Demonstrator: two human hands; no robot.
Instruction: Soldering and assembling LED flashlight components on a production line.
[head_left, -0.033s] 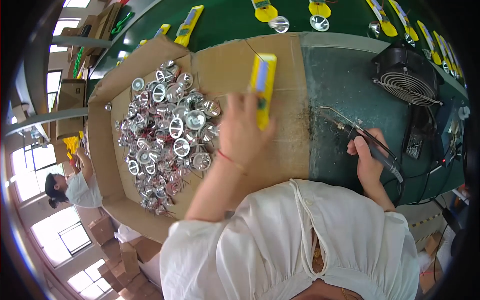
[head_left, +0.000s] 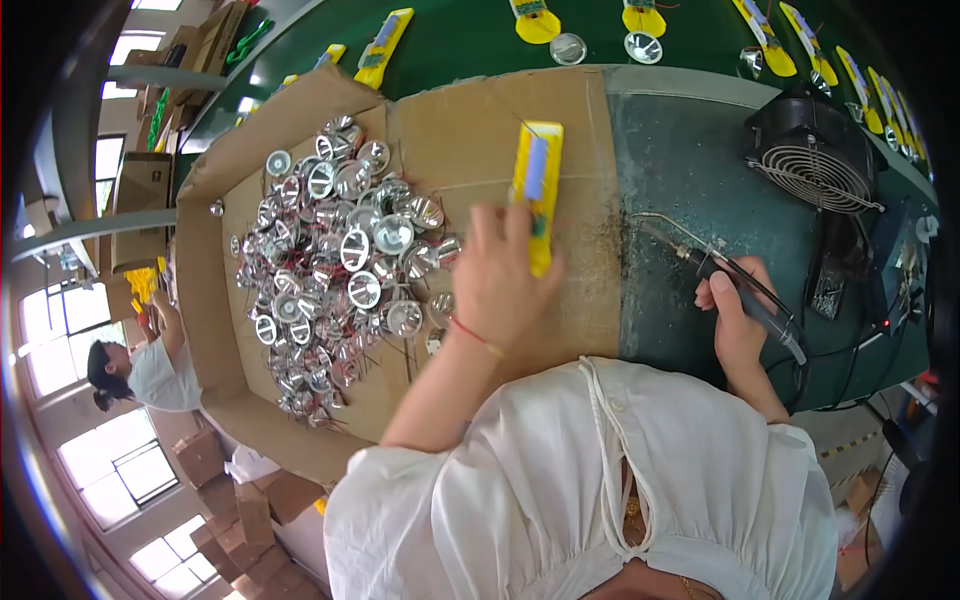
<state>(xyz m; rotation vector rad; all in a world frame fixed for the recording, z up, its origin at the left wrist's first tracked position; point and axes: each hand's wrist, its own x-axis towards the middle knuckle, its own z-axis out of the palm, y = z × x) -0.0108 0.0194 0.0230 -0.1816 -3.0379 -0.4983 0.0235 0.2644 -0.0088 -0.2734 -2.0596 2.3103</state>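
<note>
My left hand point(head_left: 505, 265) is closed round the lower end of a yellow plastic torch housing point(head_left: 547, 135), over the cardboard. A blue-violet battery point(head_left: 536, 168) and a small green circuit board point(head_left: 540, 226) show in the housing, and a thin wire sticks out of its far end. At the right, my right hand point(head_left: 735, 315) grips a soldering iron point(head_left: 755, 300), its metal tip and thin feed tube pointing left over the dark mat. Left of my left hand lies a heap of silvery reflector cups point(head_left: 355, 250) with thin wires.
A cardboard tray point(head_left: 210, 330) surrounds the heap. A black fan point(head_left: 815, 150) with a wire guard stands at the right, near cables. More yellow housings point(head_left: 385, 45) with reflectors line the green bench point(head_left: 450, 40) beyond. Another person point(head_left: 160, 365) works at the far left.
My left hand and the yellow housing have shifted slightly right and toward me. More reflector cups show beside my wrist. My right hand stays with the soldering iron.
</note>
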